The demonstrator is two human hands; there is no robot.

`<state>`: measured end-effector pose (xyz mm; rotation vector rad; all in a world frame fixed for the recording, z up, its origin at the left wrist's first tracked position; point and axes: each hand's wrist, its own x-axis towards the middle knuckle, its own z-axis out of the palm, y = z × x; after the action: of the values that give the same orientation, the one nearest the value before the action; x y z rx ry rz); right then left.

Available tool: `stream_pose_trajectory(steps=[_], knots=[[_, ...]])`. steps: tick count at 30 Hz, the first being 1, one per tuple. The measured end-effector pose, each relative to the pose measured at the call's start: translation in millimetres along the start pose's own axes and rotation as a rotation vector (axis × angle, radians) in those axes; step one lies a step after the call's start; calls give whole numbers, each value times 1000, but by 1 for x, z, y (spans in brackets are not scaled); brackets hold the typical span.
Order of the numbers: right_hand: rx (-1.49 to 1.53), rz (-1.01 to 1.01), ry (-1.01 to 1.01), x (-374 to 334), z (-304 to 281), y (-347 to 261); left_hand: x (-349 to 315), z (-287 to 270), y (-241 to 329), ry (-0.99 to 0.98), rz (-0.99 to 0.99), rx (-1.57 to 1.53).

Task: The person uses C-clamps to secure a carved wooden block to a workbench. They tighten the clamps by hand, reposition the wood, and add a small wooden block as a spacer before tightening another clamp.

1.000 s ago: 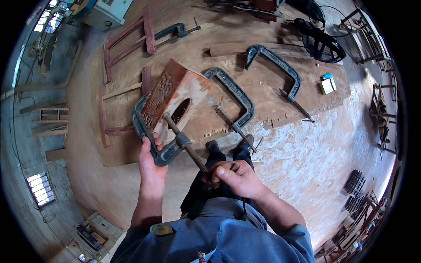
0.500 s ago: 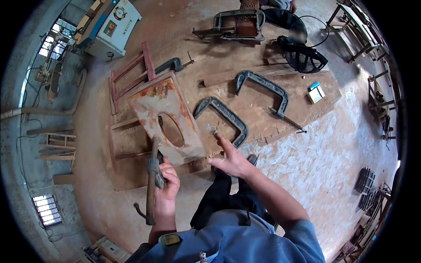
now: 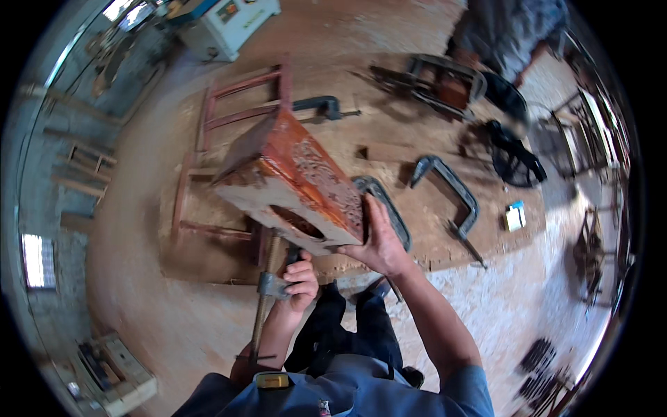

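Note:
A carved wooden box, reddish-brown with a pale face and an oval hole, is tilted over the work board. My right hand is closed on its near right corner, thumb at the lower edge. In my left hand is a G-clamp, its long threaded screw pointing down toward me. The clamp's upper end meets the box's lower edge; whether it grips the box is hidden. Behind my right hand lies a second dark G-clamp, partly covered, and further right a third G-clamp.
A red wooden frame and another clamp lie beyond the box. At the far right are a clamped block, a black fan and another person. A small carton sits near the board's right end.
The box has been tipped up, showing its carved side. My right hand, open before, has taken hold of it. My left hand has moved right with the clamp. The other person shows more.

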<state>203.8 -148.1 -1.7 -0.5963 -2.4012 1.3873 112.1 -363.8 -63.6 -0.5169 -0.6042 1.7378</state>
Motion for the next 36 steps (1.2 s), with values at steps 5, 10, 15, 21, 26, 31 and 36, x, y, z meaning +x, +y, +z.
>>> stream_pose_trajectory(steps=[5, 10, 15, 21, 26, 31, 36], knots=[[-65, -110, 14, 21, 3, -11, 12, -8, 20, -68, -62, 101], [-252, -216, -61, 40, -5, -37, 18, -41, 20, -39, -42, 141], [-348, -267, -178, 61, -11, -44, 26, -78, 19, -15, -13, 213], [-480, -398, -334, 68, -16, -38, 38, -88, 8, 287, -4, 436], [-478, -459, -406, 79, -11, -37, 46, -93, -7, 339, 138, 530], [-535, -455, -457, 89, -6, -32, 54, -120, 8, 347, 238, 478], [-520, -496, -513, 102, 4, -6, 44, -113, -4, 400, 289, 484]])
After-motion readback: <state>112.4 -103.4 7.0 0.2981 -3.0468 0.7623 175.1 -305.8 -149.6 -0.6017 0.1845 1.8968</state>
